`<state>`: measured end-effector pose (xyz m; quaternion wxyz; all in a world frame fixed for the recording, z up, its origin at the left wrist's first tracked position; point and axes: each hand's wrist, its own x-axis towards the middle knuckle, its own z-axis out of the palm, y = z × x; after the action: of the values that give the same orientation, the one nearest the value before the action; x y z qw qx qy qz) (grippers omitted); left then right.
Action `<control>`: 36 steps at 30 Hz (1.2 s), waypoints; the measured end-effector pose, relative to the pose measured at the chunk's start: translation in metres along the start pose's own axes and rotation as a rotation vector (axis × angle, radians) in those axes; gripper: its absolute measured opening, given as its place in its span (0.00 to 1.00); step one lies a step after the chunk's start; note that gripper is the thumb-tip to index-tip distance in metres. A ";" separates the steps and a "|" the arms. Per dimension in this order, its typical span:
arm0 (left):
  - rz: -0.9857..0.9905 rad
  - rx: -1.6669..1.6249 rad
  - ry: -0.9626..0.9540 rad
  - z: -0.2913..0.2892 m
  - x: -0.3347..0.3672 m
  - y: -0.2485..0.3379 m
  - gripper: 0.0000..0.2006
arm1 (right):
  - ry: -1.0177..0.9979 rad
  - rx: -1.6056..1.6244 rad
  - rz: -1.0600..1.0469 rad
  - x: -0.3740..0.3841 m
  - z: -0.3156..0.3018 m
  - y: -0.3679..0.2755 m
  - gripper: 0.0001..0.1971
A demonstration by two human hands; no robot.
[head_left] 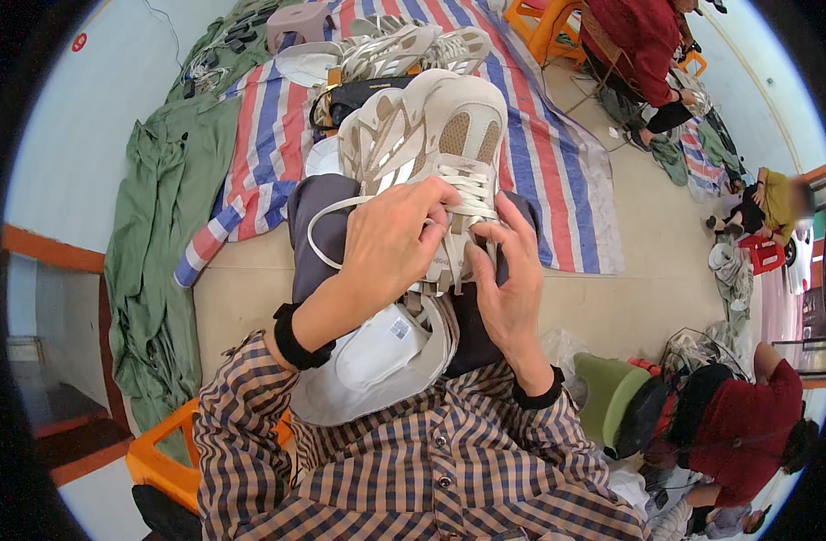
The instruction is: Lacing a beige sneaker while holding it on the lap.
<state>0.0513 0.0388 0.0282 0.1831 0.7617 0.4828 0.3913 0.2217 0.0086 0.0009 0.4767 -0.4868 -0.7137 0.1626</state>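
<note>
A beige and white sneaker [463, 108] rests over my lap, toe pointing away from me. White shoelace [468, 191] crosses its front in several rows, and a long loop of it swings out to the left. My left hand [397, 233] is closed, thumb and forefinger pinching the lace at the left eyelets. On the opposite side of the tongue, my right hand [510, 284] pinches at the lace beside the right eyelets; its fingertips partly cover what they grip. Below the sneaker, against my shirt, lies a pale shoe piece with a white insole [381, 347].
Several similar sneakers [390, 50] lie on a striped tarp [557, 180] ahead, near a black pouch [363, 97]. Green cloth [160, 234] spreads at left. An orange stool [165, 451] is at lower left, a green seat [604, 397] at right. Other people sit along the right.
</note>
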 end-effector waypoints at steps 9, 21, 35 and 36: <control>-0.022 0.035 0.041 0.005 -0.001 0.000 0.11 | 0.010 -0.071 -0.078 0.013 0.006 -0.001 0.07; -0.085 -0.234 0.036 -0.040 -0.010 0.017 0.14 | 0.046 -0.325 -0.178 0.014 -0.038 -0.004 0.07; 0.356 0.327 -0.024 -0.009 -0.020 0.012 0.12 | 0.102 0.071 0.049 0.004 -0.011 0.000 0.08; 0.362 0.328 -0.029 -0.009 -0.020 0.014 0.12 | 0.109 0.061 0.021 0.004 -0.011 0.001 0.07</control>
<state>0.0482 0.0142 0.0348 -0.0095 0.8609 0.3927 0.3233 0.2312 0.0100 0.0083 0.5275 -0.4878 -0.6763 0.1625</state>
